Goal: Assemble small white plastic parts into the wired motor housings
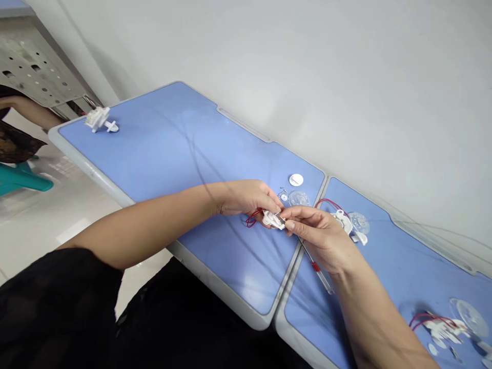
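Observation:
Above the near part of the blue table, my left hand [257, 200] is closed around a small white plastic mechanism [272, 219] with red wires [251, 219] looping out on its left. My right hand [321, 230] meets it from the right, thumb and forefinger pinched at the mechanism's right end. A small dark, metallic-looking bit shows between the fingertips, too small to name. Below my right hand runs a screwdriver [321, 274] with a clear handle and a red band; its tip is hidden by the fingers, and I cannot tell whether it touches the hand.
Beyond my hands are a white disc [295, 180], a clear round cover [299, 199] and a small white gear [283, 197]. Similar white mechanisms sit at right [343, 220], lower right [446, 328] and far left [100, 120]. Another person's arm [33, 110] shows at left.

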`<state>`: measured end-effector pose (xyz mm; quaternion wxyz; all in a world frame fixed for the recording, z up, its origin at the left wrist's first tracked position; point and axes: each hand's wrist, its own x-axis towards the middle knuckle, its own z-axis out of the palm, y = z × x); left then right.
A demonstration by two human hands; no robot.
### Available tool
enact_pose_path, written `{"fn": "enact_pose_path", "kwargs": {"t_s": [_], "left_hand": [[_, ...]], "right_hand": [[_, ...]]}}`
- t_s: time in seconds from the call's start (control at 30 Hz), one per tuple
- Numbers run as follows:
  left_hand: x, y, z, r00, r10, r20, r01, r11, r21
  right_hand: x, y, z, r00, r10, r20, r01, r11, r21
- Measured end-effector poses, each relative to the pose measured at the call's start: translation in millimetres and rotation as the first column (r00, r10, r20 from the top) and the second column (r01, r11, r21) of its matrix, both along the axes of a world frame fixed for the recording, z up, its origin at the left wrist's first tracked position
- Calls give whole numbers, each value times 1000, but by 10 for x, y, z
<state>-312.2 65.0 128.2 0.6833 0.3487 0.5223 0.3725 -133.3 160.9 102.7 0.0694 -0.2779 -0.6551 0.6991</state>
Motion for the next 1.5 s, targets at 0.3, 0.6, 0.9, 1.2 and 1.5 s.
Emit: {"fn": "enact_pose_path", "kwargs": {"t_s": [0.3, 0.6, 0.9, 1.2, 1.5], "left_hand": [[-24, -17, -25, 999, -39, -38, 41, 997, 60], [-23, -16, -35, 997, -55, -45, 59, 994, 92], [-10, -26, -1, 997, -45, -58, 50, 994, 92], [-11, -31, -21, 995, -65, -74, 72, 994, 85], [-48, -53, -49, 986, -61, -157, 84, 986, 143]], "right_hand": [[14, -15, 31, 999, 41, -2, -40, 991, 130], [7, -33, 61, 998, 68, -14, -63, 974, 217], [7, -30, 57, 997, 71, -13, -67, 972, 223], [-1, -33, 45, 995, 104, -8, -93, 922, 376], [3, -111, 131, 984, 170, -61, -67, 657, 751]]}}
